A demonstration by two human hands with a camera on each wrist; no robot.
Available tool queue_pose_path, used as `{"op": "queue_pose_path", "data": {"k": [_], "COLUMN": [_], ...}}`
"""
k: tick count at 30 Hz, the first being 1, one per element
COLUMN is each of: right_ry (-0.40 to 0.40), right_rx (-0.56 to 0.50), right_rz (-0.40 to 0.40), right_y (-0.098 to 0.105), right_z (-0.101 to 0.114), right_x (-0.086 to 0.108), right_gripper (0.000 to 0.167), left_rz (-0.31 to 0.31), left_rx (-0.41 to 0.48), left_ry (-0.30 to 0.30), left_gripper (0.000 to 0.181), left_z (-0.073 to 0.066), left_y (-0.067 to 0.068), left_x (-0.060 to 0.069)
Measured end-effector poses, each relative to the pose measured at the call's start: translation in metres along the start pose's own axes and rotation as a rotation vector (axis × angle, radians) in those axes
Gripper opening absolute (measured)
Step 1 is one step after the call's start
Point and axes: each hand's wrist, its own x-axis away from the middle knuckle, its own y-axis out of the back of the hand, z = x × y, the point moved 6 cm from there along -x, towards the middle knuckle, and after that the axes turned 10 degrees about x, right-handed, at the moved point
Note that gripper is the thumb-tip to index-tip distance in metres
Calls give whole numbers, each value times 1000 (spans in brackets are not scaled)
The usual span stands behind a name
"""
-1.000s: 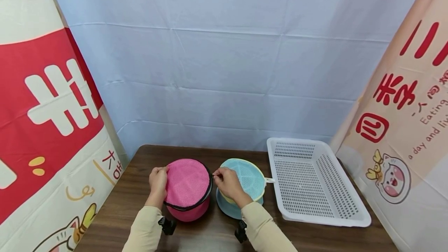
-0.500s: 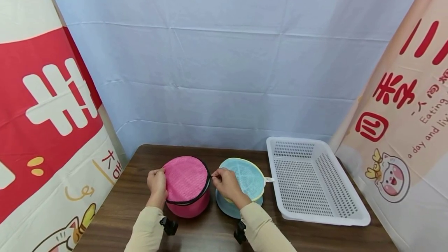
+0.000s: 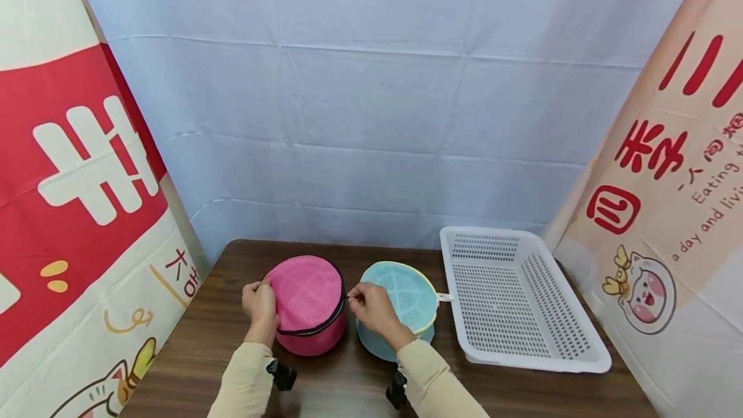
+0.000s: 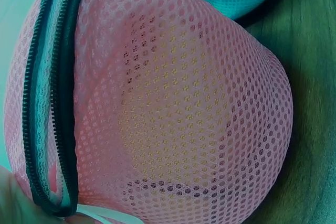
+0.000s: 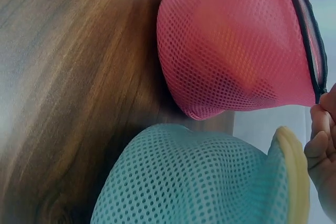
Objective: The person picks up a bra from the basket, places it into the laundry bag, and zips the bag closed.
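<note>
A round pink mesh laundry bag (image 3: 304, 292) stands upright on the table, with a black zipper (image 4: 64, 93) around its top edge. My left hand (image 3: 259, 302) grips the bag's left rim. On the opposite side my right hand (image 3: 374, 307) pinches the end of the zipper between thumb and finger; whether it holds the pull tab is hidden. Parted zipper teeth show near the left hand in the left wrist view. Through the mesh a yellowish shape is visible inside the bag. A light blue mesh bag (image 5: 178, 182) with a yellow rim sits just below my right hand.
To the right, a white plastic basket (image 3: 499, 295) stands beside the blue bag, whose white tab (image 3: 445, 297) reaches the basket's edge. Everything rests on a dark wooden table (image 3: 197, 340). A pale blue cloth (image 3: 371, 115) hangs behind it.
Both hands have shifted slightly left in the head view, and the pink bag has moved a little left and away from me. The grips look the same.
</note>
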Motion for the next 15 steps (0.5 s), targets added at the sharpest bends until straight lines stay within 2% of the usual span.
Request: {"op": "queue_pose_path", "data": {"k": [7,15], "right_ry": [-8,26], "right_rx": [-6,-12], "right_rz": [19,-14], "right_y": [0,-1], "right_z": [0,-1], "right_x": [0,3], "right_gripper": [7,5], "left_rz": [18,97], "left_rx": [-27,-131], "left_ry": [14,28], "left_gripper": [19,31], "left_z": [-2,-9], "left_y": [1,6], "left_x": [0,3]}}
